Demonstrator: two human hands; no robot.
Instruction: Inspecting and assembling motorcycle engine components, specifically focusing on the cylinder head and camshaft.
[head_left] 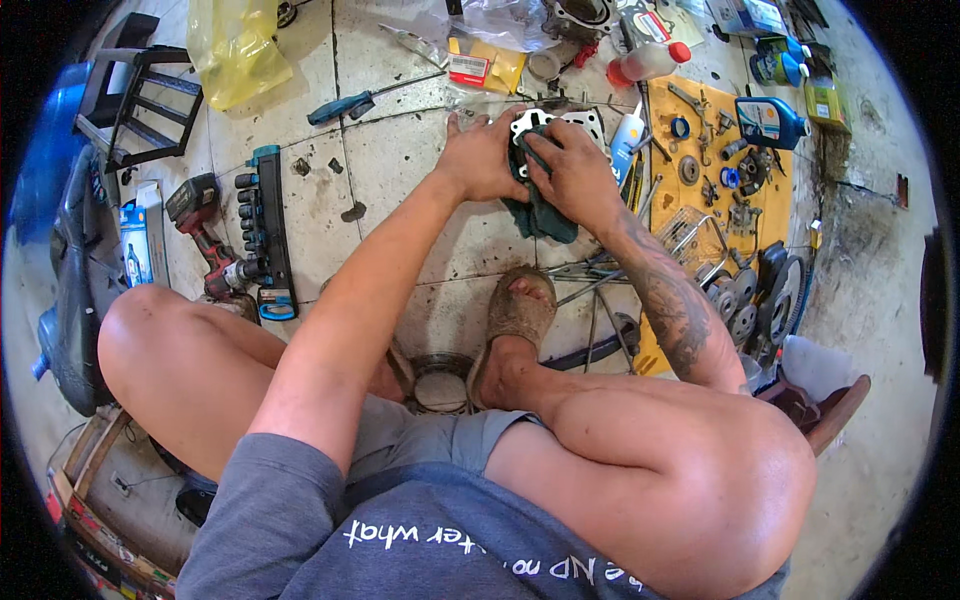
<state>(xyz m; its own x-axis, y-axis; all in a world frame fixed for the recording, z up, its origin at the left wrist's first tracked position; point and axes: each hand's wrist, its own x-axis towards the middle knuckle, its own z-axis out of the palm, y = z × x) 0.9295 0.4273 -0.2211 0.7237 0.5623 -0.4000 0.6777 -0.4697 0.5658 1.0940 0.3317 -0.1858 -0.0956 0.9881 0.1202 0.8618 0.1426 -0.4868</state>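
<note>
In front of me on the tiled floor is a light metal engine part with holes in its flat face (525,123), probably a cylinder head, partly hidden by my hands. My left hand (484,160) grips its left side, fingers curled over the edge. A dark green cloth (541,222) is bunched in my right hand (580,172), whose fingers press it against the part's face. The cloth's lower end hangs toward my feet. Just right of my right hand lies a blue and white tube (627,137). A flat metal gasket-like plate (583,122) shows behind my right hand.
A blue-handled screwdriver (343,107), a red cordless driver (212,238) and a socket rail (263,220) lie at left. Orange-yellow cardboard (707,165) at right bears several metal parts and a blue oil bottle (771,122). A red-capped bottle (648,63) lies at the back.
</note>
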